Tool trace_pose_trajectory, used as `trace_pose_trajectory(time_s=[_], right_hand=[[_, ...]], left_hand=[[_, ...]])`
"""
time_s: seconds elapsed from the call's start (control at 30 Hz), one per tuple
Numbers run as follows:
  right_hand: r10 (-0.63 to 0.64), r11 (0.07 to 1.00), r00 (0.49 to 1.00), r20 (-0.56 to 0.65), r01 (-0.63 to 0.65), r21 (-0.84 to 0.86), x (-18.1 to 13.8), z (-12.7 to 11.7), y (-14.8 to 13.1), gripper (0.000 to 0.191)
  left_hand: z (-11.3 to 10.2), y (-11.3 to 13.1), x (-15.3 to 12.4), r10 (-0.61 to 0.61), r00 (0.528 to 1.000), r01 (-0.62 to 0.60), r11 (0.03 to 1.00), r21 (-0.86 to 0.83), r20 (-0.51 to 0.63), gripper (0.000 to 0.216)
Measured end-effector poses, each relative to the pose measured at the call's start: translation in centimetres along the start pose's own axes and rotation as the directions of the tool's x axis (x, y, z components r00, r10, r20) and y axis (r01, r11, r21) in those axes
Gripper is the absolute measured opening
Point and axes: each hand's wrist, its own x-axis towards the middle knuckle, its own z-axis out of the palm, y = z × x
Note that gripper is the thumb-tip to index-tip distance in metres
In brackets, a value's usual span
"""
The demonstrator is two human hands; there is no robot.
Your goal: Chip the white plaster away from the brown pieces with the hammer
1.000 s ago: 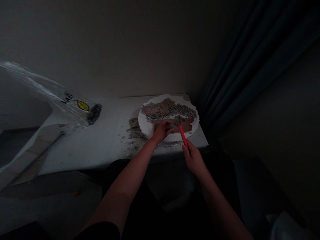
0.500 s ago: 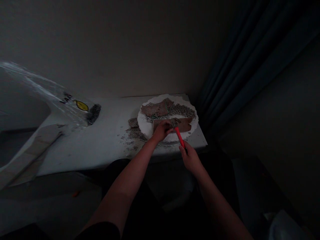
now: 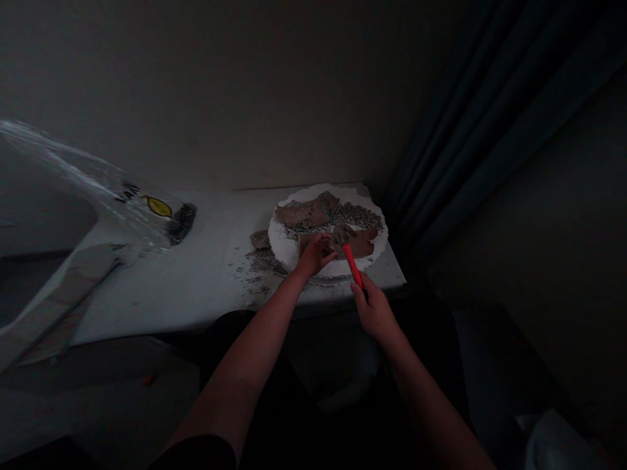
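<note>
My right hand (image 3: 374, 308) is wrapped round the red handle of a hammer (image 3: 352, 262), whose dusty head is over a brown wooden board (image 3: 365, 244). Beside the hammer head, my left hand (image 3: 312, 257) has its fingers curled at the board, pinched around a small greyish piece too dark to make out. The board lies on a white, rough-edged oval slab (image 3: 281, 247). Behind it on the slab are a brown, pitted flat piece (image 3: 302, 213) and a heap of grey gravel-like bits (image 3: 360, 215).
Crumbs and a rough lump (image 3: 260, 240) lie left of the slab on the white table (image 3: 196, 281). A clear plastic bag (image 3: 122, 196) with a yellow print and dark contents stands further left, near a cardboard piece (image 3: 73, 281). A dark curtain (image 3: 455, 124) hangs at the right.
The hammer head has shifted slightly up and is tilted a little differently over the board. My left hand's fingers have moved slightly at the same spot. Both hands otherwise stay in place.
</note>
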Motion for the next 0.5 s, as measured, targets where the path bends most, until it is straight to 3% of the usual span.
trace_pose_trajectory(time_s=[0.13, 0.23, 0.33, 0.5], right_hand=[[0.042, 0.999, 0.999, 0.024, -0.042, -0.022, -0.2, 0.5, 0.5, 0.044], [0.025, 1.0, 1.0, 0.011, -0.025, -0.013, -0.3, 0.7, 0.8, 0.045], [0.063, 0.997, 0.998, 0.005, -0.063, -0.033, -0.3, 0.9, 1.3, 0.043], [0.071, 0.996, 0.997, 0.009, -0.071, -0.061, -0.4, 1.4, 1.9, 0.043]], left_hand=[[0.2, 0.0, 0.1, -0.028, 0.999, 0.029, 0.998, -0.047, 0.033, 0.015], [-0.2, -0.2, 0.3, 0.004, 1.0, -0.003, 0.996, -0.088, 0.011, 0.031], [-1.5, -0.2, 0.5, 0.03, 0.999, -0.028, 0.993, -0.114, 0.015, 0.044], [-4.3, 0.2, 0.6, -0.085, 0.996, 0.085, 0.996, -0.041, -0.008, 0.046]])
